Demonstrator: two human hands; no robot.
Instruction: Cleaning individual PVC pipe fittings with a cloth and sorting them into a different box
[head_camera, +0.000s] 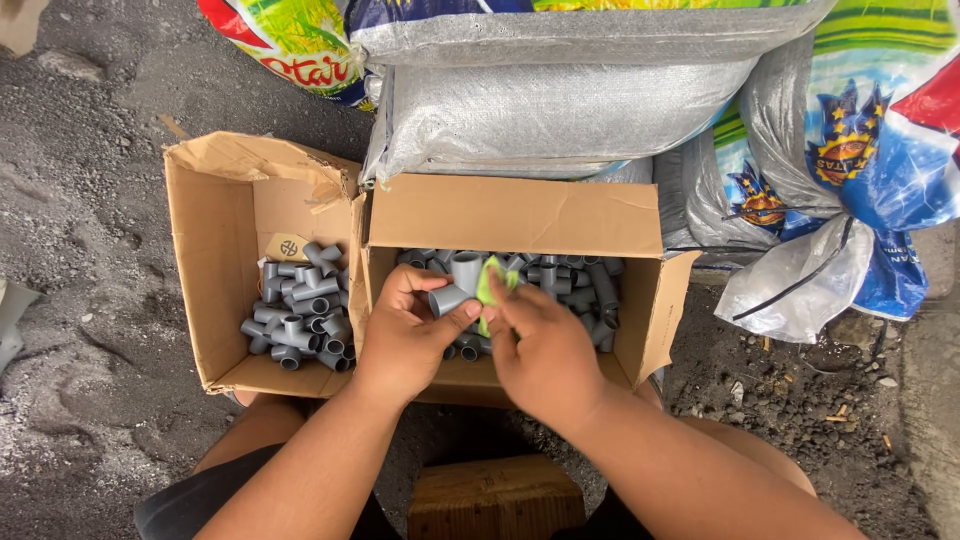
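My left hand (405, 335) grips a grey plastic tee pipe fitting (459, 283) over the right cardboard box (520, 215). My right hand (540, 350) pinches a small green piece, cloth or paper (489, 280), and presses it against the fitting. Below the hands the right box holds several loose grey pipe fittings (585, 290). The left cardboard box (215, 240) stands open beside it, with several more grey fittings (300, 320) piled in its lower part.
Silver woven sacks (550, 110) and colourful printed sacks (880, 140) are stacked behind the boxes. The ground is rough grey gravel and dirt (90, 250). A wooden stool or block (495, 500) shows between my knees. A white plastic bag (800, 285) lies at the right.
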